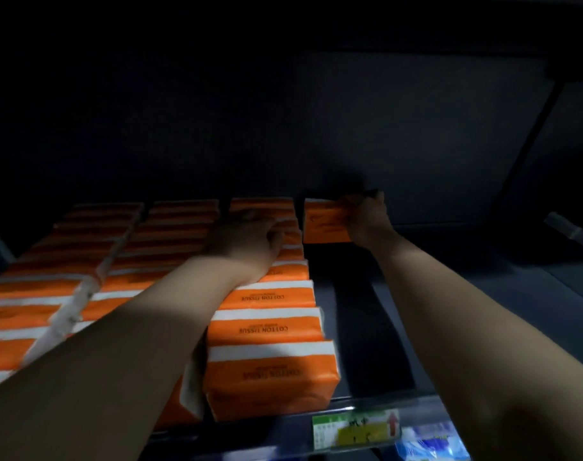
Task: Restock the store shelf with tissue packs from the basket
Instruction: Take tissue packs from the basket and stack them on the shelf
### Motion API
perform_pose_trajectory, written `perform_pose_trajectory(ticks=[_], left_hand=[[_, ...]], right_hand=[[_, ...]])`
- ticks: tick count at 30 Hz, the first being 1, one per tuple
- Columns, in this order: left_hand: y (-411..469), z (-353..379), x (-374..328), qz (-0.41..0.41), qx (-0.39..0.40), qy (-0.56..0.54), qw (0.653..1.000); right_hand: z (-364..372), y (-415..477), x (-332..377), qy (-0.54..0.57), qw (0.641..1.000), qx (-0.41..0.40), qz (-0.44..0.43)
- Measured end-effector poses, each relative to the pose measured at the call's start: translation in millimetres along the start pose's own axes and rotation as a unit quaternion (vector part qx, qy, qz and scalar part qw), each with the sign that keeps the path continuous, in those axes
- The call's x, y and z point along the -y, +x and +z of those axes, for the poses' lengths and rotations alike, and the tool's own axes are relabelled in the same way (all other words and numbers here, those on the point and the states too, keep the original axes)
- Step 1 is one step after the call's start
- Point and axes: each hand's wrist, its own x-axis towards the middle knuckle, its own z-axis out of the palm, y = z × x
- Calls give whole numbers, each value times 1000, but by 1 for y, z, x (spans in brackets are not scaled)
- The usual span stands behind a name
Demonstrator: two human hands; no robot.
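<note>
Head view shows me one orange pack [325,221] standing at the back of the shelf [466,294], alone in its lane, just right of the full rows. The right hand [366,217] grips its right end, fingers curled over the top edge. The left hand [247,241] rests palm-down on the nearest row [270,327], fingers laid flat as far as I can tell in the dim light.

That row runs from the front rail to the back, packs on edge and touching. Two more rows [133,261] stand to its left, with a clear divider [74,304] slanting between them. The left forearm crosses the middle row and covers its front packs.

On the front rail I see a green-and-yellow label [356,427]; its print is too blurred to read. Below it a blue packet [430,440] is cut off by the bottom edge.

I can barely make out the back wall and the deck overhead in the shadow. The right fingertips fade into the same dark, and the far packs show only as dull orange bands.
</note>
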Motion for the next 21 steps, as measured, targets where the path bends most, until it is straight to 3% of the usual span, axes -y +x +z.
perform_pose_trajectory(ticks=[5, 13, 17, 21], left_hand=[[-2, -1, -1, -1, 17, -3, 1000], [-10, -14, -9, -19, 37, -1, 999], [-24, -33, -24, -27, 10, -7, 1000], [-62, -51, -57, 25, -47, -24, 998]], right_hand=[[-1, -1, 4, 47, 999, 21, 16], [-29, -36, -2, 4, 999, 2, -34], [-48, -68, 1, -32, 999, 3, -39], [-90, -125, -3, -46, 993, -57, -90]])
